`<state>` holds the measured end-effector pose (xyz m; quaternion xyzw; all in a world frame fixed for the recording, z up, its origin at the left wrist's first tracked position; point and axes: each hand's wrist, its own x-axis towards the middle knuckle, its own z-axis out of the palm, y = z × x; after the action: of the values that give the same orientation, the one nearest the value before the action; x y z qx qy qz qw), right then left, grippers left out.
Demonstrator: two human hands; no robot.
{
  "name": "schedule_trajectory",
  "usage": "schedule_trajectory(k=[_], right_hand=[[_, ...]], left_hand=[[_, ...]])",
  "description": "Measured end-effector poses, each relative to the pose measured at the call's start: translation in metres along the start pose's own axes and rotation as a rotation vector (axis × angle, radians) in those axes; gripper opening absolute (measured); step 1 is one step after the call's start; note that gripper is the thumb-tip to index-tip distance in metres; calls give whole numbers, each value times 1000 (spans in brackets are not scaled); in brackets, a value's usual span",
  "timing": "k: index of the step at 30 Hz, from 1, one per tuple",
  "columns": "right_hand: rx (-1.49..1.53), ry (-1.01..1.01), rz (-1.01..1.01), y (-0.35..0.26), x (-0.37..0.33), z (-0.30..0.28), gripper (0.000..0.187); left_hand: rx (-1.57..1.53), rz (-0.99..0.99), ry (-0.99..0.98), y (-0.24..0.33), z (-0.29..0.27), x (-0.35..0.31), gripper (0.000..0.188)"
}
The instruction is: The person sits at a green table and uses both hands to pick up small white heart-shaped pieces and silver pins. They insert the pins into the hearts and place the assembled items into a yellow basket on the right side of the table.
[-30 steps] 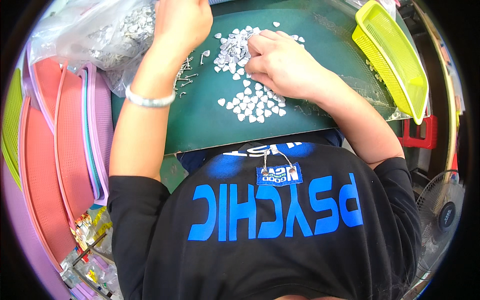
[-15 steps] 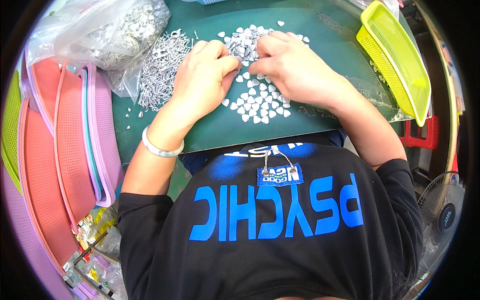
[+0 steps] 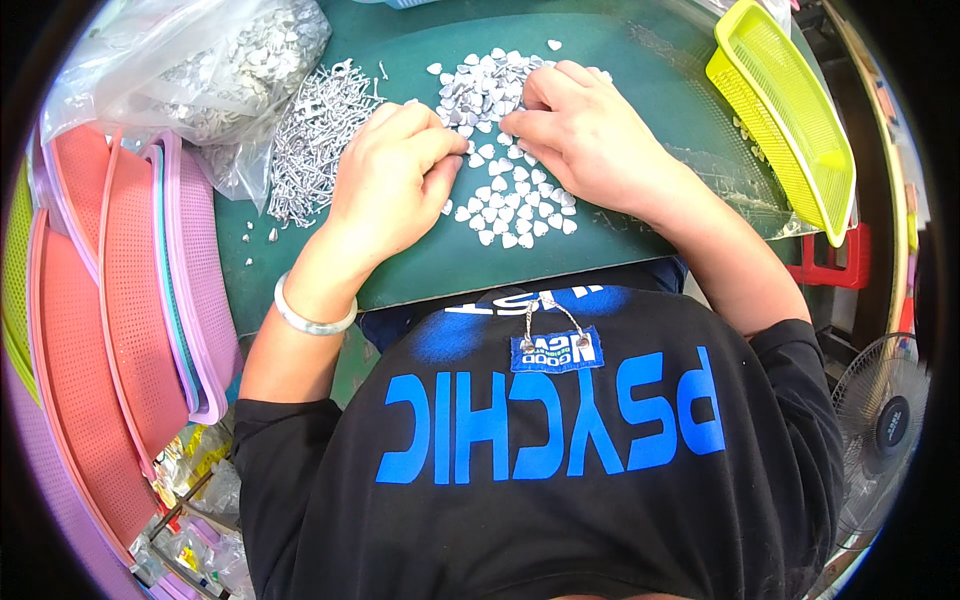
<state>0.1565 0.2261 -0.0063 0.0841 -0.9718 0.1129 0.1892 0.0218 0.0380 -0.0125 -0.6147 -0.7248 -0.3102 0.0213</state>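
Gleaming silver hearts (image 3: pixel 513 201) between left hand (image 3: pixel 388 180) and right hand (image 3: pixel 595 135), fingers (image 3: pixel 438 146) narrowed, grip unclear

Left hand (image 3: pixel 393 185), right hand (image 3: pixel 588 132) — both half-curled, backs up

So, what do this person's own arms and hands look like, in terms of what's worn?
The left hand and right hand are both ungloved, with no ring in view. A smooth, pale, rounded bangle circles the left wrist; nothing shows on the right one. The left sleeve and right sleeve are black, short and loose.
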Motion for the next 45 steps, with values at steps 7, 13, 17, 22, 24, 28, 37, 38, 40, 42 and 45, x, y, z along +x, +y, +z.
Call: schedule_trajectory(k=[7, 13, 17, 22, 24, 28, 37, 38, 40, 42, 45], right_hand=[[47, -18, -30, -5, 4, 2, 6], [169, -34, -38, -2, 1, -5, 5], [115, 4, 50, 10, -2, -15, 9], [54, -50, 27, 3, -7, -21, 12], [5, -70, 2, 0, -8, -19, 13], [40, -113, 17, -3, -14, -16, 17], [-64, -54, 17, -2, -2, -6, 13], [-55, -53, 8, -1, -1, -5, 12], [-47, -68, -1, -1, 2, -5, 12], [-49, -98, -1, -1, 8, -6, 12], [-49, -79, -25, 3, 13, 1, 13]], left_hand=[[61, -29, 22, 2, 0, -3, 13], [83, 11, 29, 2, 6, 2, 8], [36, -15, 21, 3, 6, 4, 4], [123, -155, -57, 7, 2, 2, 4], [149, -194, -61, 11, 2, 3, 5], [72, -156, 4, 12, 1, 1, 8], [5, -147, -86, 13, -2, -3, 14], [1, -142, -85, 13, -2, -3, 14], [10, -143, -81, 13, -2, -2, 16], [35, -155, -76, 15, -2, -1, 17], [53, -140, -51, 17, -1, 0, 18]])
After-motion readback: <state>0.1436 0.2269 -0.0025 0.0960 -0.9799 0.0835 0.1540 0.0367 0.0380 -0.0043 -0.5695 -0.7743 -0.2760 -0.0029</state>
